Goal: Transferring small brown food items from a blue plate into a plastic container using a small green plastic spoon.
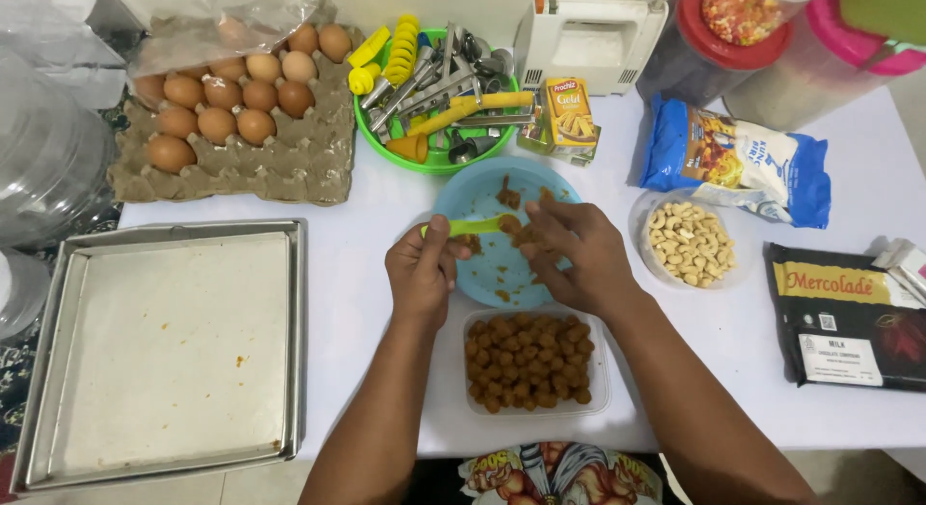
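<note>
Brown paste [509,224] sits on the tip of a yellow-green plastic spoon [479,225], above the light blue plate [479,191] in the middle of the white table [367,273]. The left hand [422,272] is closed around the spoon handle, with fingers curled tight. The right hand [576,254] has its fingertips pinched together on a small lump of the same paste, just beside the spoon tip; how much it holds I cannot tell, because the fingers cover it.

Some risks I can judge from here. The paste looks sticky, so it may cling to the fingers instead of coming off clean, and the piece could turn out uneven. Small bits already lie on the plate, and more could fall beside it onto the table. The clear plastic container [536,362] full of brown balls is directly under the wrists, touching the plate edge, so a forearm could push it or press into the balls. The bowl of cashew nuts [689,240] stands near the right hand and could be knocked by the elbow. The metal baking tray [164,351] is well apart on the left, so a carried ball could drop on the way.
</note>
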